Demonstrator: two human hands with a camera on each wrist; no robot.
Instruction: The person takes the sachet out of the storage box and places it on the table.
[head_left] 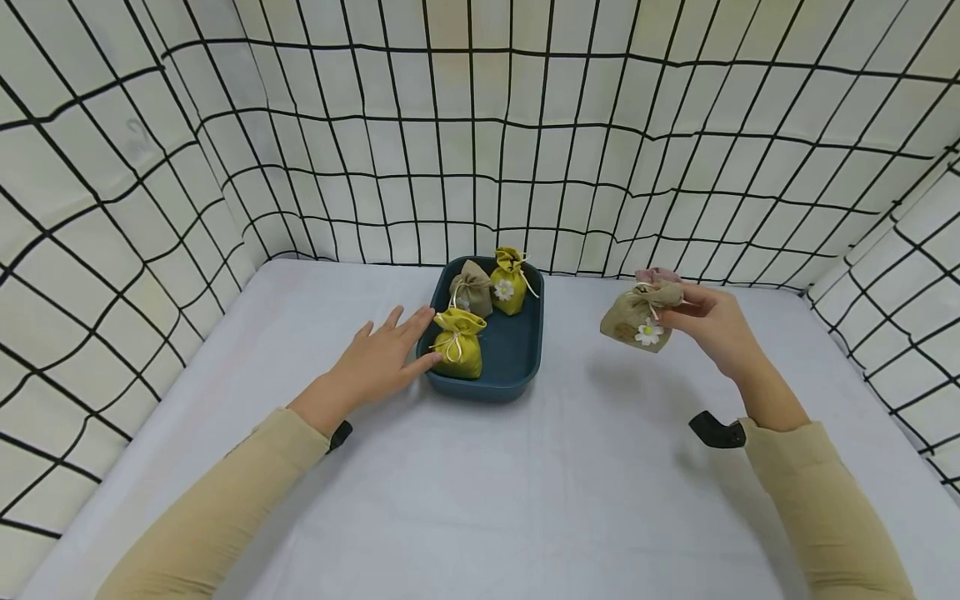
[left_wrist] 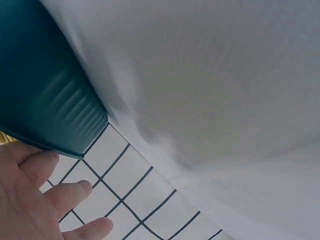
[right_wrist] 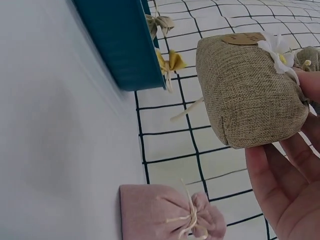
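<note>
- Step in hand, by the look of it: gathering pouches into the tray [head_left: 525,367], one pouch lifted and on its way.
- Right hand [head_left: 712,321]: fingers curled round the neck of a tan pouch [head_left: 637,319], gripping it clear of the table [head_left: 480,500], to the right of the tray and well apart from it.
- Right wrist view: same tan pouch [right_wrist: 250,95] lying sideways in the fingers [right_wrist: 287,185], white flower on its face.
- Left hand [head_left: 382,358]: fingers straight and spread, holding nothing, tips touching the tray's left rim beside the near yellow pouch [head_left: 459,342]; seemingly steadying the tray.
- Already in the tray: near yellow pouch at the front left, a grey pouch [head_left: 472,287] and a far yellow pouch [head_left: 508,281] at the back.
- Pink pouch [right_wrist: 170,215] on the table just behind the right hand, not yet in the tray.
- Next move, as a judgement: carrying the tan pouch left over the rim, lowering it into the bare front-right part, setting it upright without knocking the others, then loosening the grip.
</note>
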